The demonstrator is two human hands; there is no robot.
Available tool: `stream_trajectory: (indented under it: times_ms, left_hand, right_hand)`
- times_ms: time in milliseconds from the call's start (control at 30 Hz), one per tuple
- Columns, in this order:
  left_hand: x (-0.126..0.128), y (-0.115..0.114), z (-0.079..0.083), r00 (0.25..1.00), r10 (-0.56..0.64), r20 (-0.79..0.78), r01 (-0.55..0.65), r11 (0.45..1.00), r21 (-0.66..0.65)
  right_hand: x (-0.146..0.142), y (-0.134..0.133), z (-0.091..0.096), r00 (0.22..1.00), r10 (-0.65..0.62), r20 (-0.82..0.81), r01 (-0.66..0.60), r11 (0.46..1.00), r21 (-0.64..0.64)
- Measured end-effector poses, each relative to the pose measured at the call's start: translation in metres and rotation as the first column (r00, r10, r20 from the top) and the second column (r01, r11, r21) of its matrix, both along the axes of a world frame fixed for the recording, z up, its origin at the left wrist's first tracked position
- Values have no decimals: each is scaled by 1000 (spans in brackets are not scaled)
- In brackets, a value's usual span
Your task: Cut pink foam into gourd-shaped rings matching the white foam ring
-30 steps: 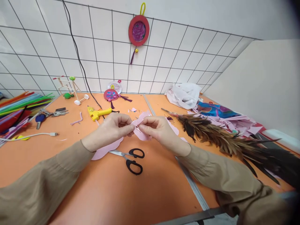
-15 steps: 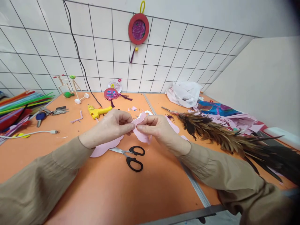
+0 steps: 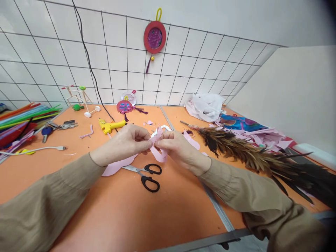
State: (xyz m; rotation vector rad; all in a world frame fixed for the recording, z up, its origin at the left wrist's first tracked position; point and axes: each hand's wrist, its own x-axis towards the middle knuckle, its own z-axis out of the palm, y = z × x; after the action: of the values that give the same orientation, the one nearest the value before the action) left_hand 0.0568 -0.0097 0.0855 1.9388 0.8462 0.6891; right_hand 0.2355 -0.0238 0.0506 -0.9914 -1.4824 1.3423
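Note:
Between my two hands is a pink paper cutout (image 3: 159,154), bent along its middle. My left hand (image 3: 132,140) pinches its left side between thumb and fingers. My right hand (image 3: 178,145) grips the other side, its fingertips almost touching those of the left. Below them on the orange table lie black-handled scissors (image 3: 147,175), blades pointing left. A larger pink paper piece (image 3: 118,166) sits under my left wrist, partly covered by it. Just behind the hands shows a white ring-shaped piece (image 3: 165,127), and another pink paper piece (image 3: 191,140) lies beyond my right hand.
A yellow glue gun (image 3: 111,125) lies back left, near keys (image 3: 56,126) and a white cable (image 3: 39,149). Brown feathers (image 3: 236,145) stretch across the right, before pink paper scraps (image 3: 252,136) and a white plastic bag (image 3: 204,106). Decorated discs (image 3: 125,106) rest by the tiled wall.
The pink paper cutout has become narrower and more folded between my fingers. Both hands stay in nearly the same place, and the view has tilted slightly upward.

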Motion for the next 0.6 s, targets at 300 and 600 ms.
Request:
stream_trajectory:
  times_ms: [300, 600]
  left_hand:
    - [2, -2, -7, 996, 22, 82, -12, 993, -121]
    - [-2, 6, -8, 981, 66, 185, -9, 955, -297]
  right_hand:
    - [2, 1, -4, 998, -29, 60, 30, 999, -22]
    - [6, 5, 0, 998, 45, -34, -47, 998, -46]
